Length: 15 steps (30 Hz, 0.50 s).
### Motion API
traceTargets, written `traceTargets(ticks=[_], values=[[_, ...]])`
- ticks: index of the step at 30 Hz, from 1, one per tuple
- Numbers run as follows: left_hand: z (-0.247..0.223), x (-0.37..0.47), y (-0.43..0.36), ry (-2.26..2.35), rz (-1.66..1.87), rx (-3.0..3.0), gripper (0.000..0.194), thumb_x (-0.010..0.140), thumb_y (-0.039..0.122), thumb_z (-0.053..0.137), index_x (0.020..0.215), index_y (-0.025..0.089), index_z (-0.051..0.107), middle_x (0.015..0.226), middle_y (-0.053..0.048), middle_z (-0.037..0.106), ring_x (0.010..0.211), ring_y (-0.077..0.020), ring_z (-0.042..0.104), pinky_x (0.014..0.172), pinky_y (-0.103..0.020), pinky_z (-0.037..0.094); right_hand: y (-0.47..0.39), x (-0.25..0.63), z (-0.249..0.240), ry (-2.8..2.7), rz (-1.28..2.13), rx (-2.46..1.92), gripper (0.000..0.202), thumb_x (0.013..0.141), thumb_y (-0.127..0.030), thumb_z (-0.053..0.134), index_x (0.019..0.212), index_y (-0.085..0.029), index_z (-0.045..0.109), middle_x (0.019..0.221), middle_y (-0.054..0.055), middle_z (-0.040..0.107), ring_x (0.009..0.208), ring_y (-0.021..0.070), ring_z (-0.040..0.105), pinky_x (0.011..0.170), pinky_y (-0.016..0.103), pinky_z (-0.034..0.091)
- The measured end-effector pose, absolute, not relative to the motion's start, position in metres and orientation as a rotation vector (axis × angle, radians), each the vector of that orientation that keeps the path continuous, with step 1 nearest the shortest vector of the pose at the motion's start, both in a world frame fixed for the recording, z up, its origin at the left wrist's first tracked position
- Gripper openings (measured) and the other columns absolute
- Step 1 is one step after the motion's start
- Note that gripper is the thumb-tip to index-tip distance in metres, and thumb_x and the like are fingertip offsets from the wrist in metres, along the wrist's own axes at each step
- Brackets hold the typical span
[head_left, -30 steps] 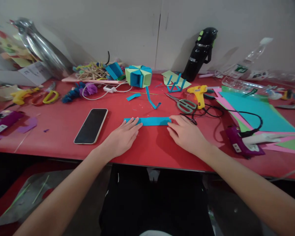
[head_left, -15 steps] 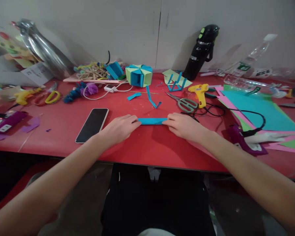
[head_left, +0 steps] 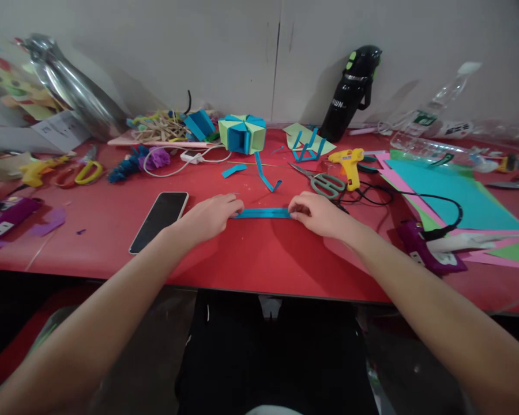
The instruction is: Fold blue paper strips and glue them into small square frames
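Left hand [head_left: 211, 216]: pinching one end of the blue paper strip [head_left: 263, 213]
Right hand [head_left: 318, 213]: pinching the other end, apart from the left hand
Strip spot: straight across between both hands, above or on the red counter [head_left: 259, 259], can't tell which
Phone [head_left: 160, 219]: just beside the left hand, partly hidden by that arm
Gray scissors [head_left: 327, 185]: just past the right hand
Yellow glue gun [head_left: 350, 168]: a bit farther past it

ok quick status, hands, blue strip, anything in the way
Left hand, right hand at blue strip's ends. Strip spans between them, lengthwise line showing. Phone partly behind left forearm; grey scissors beyond right hand.
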State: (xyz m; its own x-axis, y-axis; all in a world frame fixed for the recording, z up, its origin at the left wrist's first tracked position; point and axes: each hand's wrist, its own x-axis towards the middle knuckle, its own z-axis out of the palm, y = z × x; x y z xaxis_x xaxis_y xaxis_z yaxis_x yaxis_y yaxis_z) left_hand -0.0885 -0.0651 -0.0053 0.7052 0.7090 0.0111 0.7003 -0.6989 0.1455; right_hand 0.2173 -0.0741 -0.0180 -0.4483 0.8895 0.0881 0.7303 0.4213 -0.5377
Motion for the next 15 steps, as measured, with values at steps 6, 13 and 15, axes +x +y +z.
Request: traceTargets(ticks=[6, 13, 15], values=[[-0.013, -0.080, -0.091, 1.328, 0.131, 2.951, 0.044, 0.084, -0.003, 0.041, 0.116, 0.014, 0.066, 0.116, -0.012, 0.065, 0.106, -0.0268, 0.061, 0.093, -0.041, 0.050, -0.103, 0.197, -0.022, -2.573, -0.024, -1.353, 0.037, 0.092, -0.001, 0.043, 0.109, -0.016, 0.072, 0.110, 0.013, 0.065, 0.101, 0.0271, 0.055, 0.086, 0.040, 0.043], [-0.005, -0.040, -0.127, 1.639, -0.175, 2.887, 0.055, 0.093, 0.004, 0.039, 0.145, 0.014, 0.052, 0.121, -0.016, 0.062, 0.102, -0.0296, 0.065, 0.071, -0.036, 0.057, -0.121, 0.165, -0.023, -2.673, -0.073, -1.363, 0.046, 0.093, -0.006, 0.041, 0.135, -0.010, 0.059, 0.131, 0.017, 0.061, 0.114, 0.0306, 0.053, 0.092, 0.044, 0.046], [-0.006, -0.033, -0.136, 1.709, -0.129, 2.861, 0.053, 0.095, 0.009, 0.039, 0.147, 0.011, 0.049, 0.124, -0.018, 0.061, 0.105, -0.0313, 0.065, 0.075, -0.038, 0.058, -0.124, 0.158, -0.022, -2.640, -0.046, -1.404, 0.046, 0.093, -0.011, 0.043, 0.136, -0.009, 0.058, 0.140, 0.018, 0.057, 0.120, 0.0321, 0.052, 0.096, 0.046, 0.047]])
